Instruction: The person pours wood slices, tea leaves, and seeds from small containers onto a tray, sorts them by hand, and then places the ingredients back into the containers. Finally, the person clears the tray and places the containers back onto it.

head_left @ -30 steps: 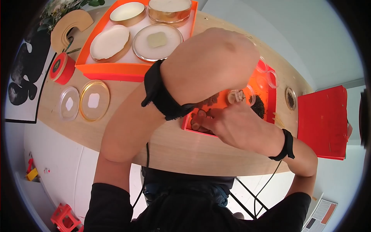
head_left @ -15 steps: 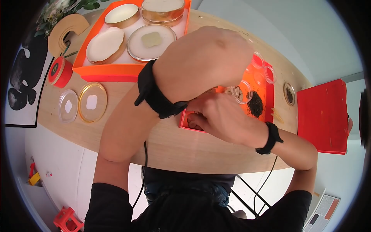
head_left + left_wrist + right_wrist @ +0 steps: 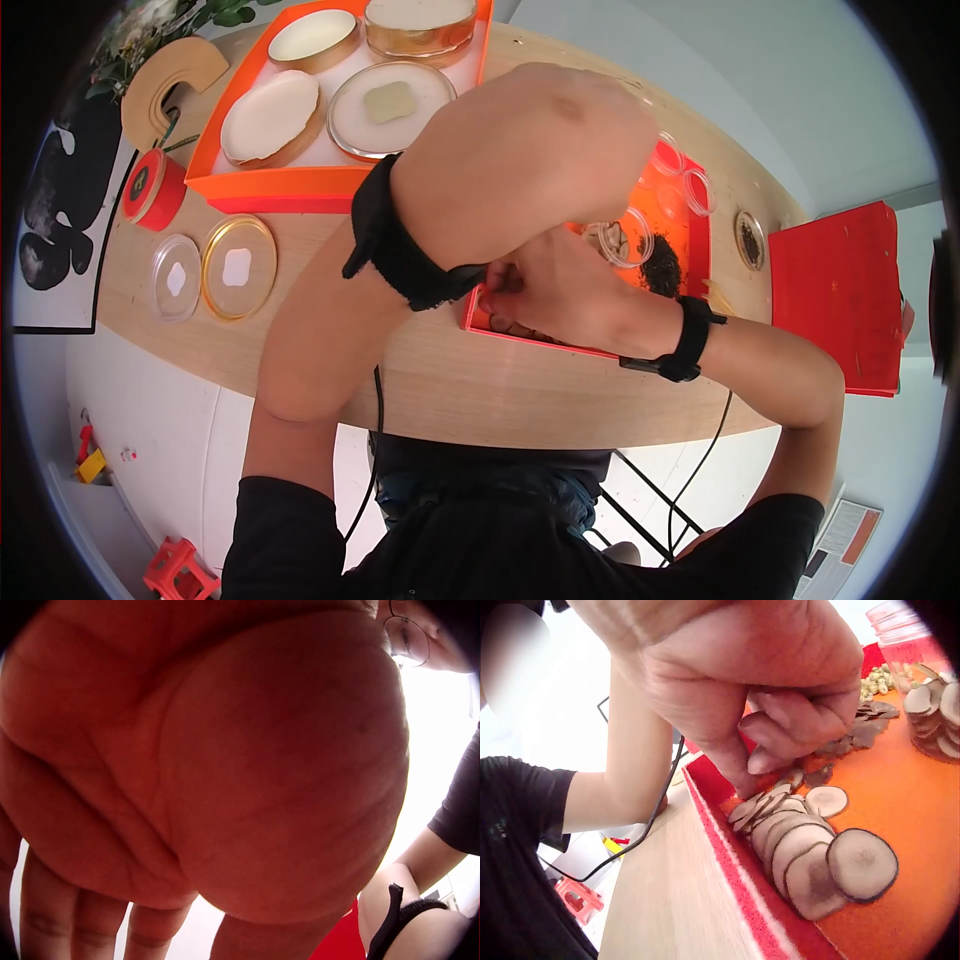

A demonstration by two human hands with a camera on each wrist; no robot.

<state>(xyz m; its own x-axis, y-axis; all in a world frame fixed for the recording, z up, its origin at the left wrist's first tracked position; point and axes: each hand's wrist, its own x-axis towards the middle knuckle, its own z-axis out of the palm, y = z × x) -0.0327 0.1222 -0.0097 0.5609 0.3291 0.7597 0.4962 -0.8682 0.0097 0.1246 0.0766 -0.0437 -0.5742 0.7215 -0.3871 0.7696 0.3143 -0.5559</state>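
Note:
The left hand (image 3: 540, 150) hangs over the shallow red-orange box in the head view, its fingers hidden. Its palm (image 3: 255, 757) fills the left wrist view, with the visible fingers straight and spread and nothing against the palm. The right hand (image 3: 575, 285) works at the box's near-left corner. In the right wrist view the right hand (image 3: 757, 697) has curled fingers, and one straighter digit touches a row of round dark-rimmed slices (image 3: 802, 851); no slice shows gripped. A clear jar (image 3: 930, 705) of similar slices stands beyond them.
The same box (image 3: 700, 240) holds dark dried leaves (image 3: 660, 268) and clear round lids (image 3: 698, 192). Left of it is an orange box (image 3: 290, 184) of round tins. Two lids (image 3: 240, 267) lie at the left. A red case (image 3: 835, 300) stands right.
The right hand has moved left and down into the box's near-left corner, its fingers drawing inward. The view has shifted slightly. The left hand has barely moved.

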